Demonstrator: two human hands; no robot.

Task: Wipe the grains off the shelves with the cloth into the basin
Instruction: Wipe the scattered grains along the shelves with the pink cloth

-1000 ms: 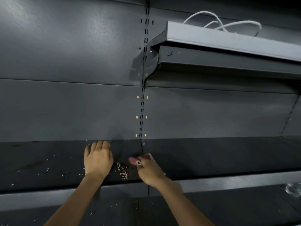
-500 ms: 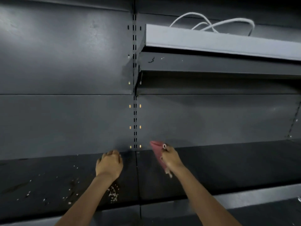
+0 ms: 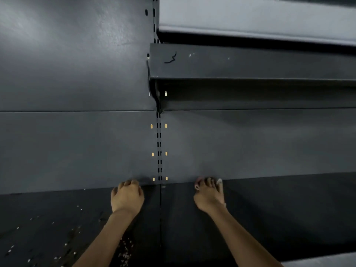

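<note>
My right hand (image 3: 209, 196) grips the pink cloth (image 3: 198, 181) against the back of the dark shelf (image 3: 269, 209), right of the seam. Only the cloth's pink edge and a white corner show past the fingers. My left hand (image 3: 127, 197) rests cupped on the shelf left of the seam, fingertips at the back wall, holding nothing. A small pile of grains (image 3: 125, 251) lies near the front edge beside my left forearm. More scattered grains (image 3: 65, 245) dot the left part of the shelf. No basin is in view.
A slotted upright (image 3: 159, 147) runs up the back panel between my hands. An upper shelf (image 3: 250, 62) juts out overhead on the right. A lower shelf's front edge (image 3: 317, 262) shows at the bottom right.
My head has moved closer and looks higher. My right hand carried the cloth from near the grain pile to the back of the shelf on the right. My left hand slid back to the wall.
</note>
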